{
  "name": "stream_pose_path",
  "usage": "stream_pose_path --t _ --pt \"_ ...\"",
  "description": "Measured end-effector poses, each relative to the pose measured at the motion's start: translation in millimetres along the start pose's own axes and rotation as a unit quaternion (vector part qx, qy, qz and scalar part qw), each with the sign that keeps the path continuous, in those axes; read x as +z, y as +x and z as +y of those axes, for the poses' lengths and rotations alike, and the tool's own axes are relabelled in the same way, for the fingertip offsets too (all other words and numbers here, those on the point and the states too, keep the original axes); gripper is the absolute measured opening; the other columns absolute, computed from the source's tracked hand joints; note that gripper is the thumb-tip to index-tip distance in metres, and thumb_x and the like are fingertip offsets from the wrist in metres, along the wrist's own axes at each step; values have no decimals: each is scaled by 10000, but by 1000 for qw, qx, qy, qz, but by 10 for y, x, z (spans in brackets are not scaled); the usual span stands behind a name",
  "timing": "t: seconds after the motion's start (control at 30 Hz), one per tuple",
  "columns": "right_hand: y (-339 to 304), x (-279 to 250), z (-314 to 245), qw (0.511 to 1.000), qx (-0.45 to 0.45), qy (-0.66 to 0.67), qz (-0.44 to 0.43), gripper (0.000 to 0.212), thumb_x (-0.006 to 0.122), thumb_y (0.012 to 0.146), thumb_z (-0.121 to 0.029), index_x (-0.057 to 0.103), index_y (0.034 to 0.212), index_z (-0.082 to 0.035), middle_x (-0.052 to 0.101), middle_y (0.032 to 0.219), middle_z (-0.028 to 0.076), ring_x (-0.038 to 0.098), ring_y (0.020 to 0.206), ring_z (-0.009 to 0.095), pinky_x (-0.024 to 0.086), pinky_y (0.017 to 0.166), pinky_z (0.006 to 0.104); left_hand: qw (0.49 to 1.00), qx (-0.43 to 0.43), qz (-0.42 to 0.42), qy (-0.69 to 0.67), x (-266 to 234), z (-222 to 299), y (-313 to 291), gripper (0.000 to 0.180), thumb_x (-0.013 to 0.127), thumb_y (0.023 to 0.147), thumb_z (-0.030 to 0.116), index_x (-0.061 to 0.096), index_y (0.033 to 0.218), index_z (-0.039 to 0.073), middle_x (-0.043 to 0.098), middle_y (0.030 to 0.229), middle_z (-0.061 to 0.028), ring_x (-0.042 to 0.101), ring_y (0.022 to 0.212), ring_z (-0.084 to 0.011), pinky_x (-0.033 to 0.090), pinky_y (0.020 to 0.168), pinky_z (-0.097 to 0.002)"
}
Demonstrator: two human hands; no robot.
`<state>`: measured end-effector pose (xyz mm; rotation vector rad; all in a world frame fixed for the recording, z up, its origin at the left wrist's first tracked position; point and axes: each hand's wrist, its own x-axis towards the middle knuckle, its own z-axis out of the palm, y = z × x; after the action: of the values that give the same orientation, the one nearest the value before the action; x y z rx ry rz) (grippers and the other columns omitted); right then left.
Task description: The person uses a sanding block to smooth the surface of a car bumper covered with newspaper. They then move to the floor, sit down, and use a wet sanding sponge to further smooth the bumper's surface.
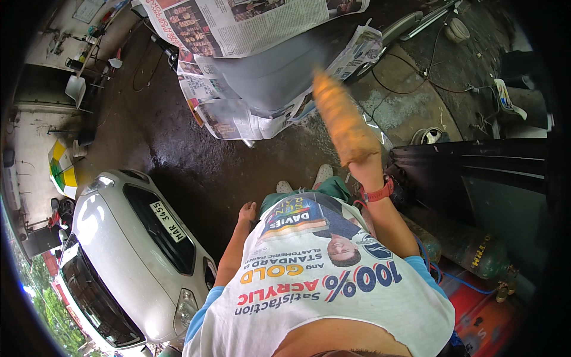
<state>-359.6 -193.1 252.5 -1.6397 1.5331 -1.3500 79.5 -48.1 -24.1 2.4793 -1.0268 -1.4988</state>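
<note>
My right hand point(367, 171), a red watch point(378, 189) on its wrist, is raised in front of me. An orange cloth point(344, 119), smeared by motion, covers its fingers, and the hand appears closed on it. The cloth's far tip overlaps the edge of a grey car body panel point(267, 71). Newspaper sheets point(238, 27) mask the surface around this panel. My left hand point(247, 213) hangs low at my side beside my leg, fingers loosely apart, with nothing seen in it.
A white car point(113, 226) stands close on my left. Gas cylinders point(476, 253) lie at right, near a dark panel point(476, 172) and a blue hose point(470, 287). A brown hose point(416, 74) crosses the floor at far right. A green, yellow and white umbrella point(61, 168) is at far left.
</note>
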Motion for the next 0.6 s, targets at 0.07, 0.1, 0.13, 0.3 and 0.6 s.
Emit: stream_pose_path --t 0.07,0.1,0.13,0.3,0.6 --pt "-138 51 137 996 4 -45 -75 401 849 766 -186 708 1117 -53 733 1012 140 675 990 404 547 854 481 999 -17 -8 -33 -7 -78 22 564 649 1024 387 620 1434 1 643 1453 -208 611 1360 -314 467 1134 -389" --pt "-183 75 175 990 5 -75 -118 408 840 762 -193 703 1118 -49 726 1013 154 666 983 417 539 846 495 998 -25 -12 -49 -9 -115 40 566 649 1023 389 620 1434 1 639 1456 -210 609 1363 -317 465 1137 -389" --pt "-225 84 180 981 6 -107 -160 416 832 758 -200 697 1119 -45 719 1013 167 657 976 431 532 838 508 999 -25 -11 -44 -17 -86 23 568 648 1023 390 619 1436 1 640 1456 -210 608 1364 -317 463 1138 -389" --pt "-326 129 327 984 40 -106 -138 411 840 766 -222 694 1104 -39 714 1037 196 649 1004 451 524 848 532 999 6 5 -36 -71 184 -107 578 639 1025 402 615 1442 3 642 1452 -212 608 1363 -320 460 1138 -389" --pt "236 -56 -116 995 89 -44 -11 570 883 767 -160 554 1216 -36 719 1052 218 671 999 493 550 819 499 999 25 2 -19 -10 146 -32 573 637 1022 411 628 1431 11 668 1411 -220 633 1331 -330 478 1121 -392"
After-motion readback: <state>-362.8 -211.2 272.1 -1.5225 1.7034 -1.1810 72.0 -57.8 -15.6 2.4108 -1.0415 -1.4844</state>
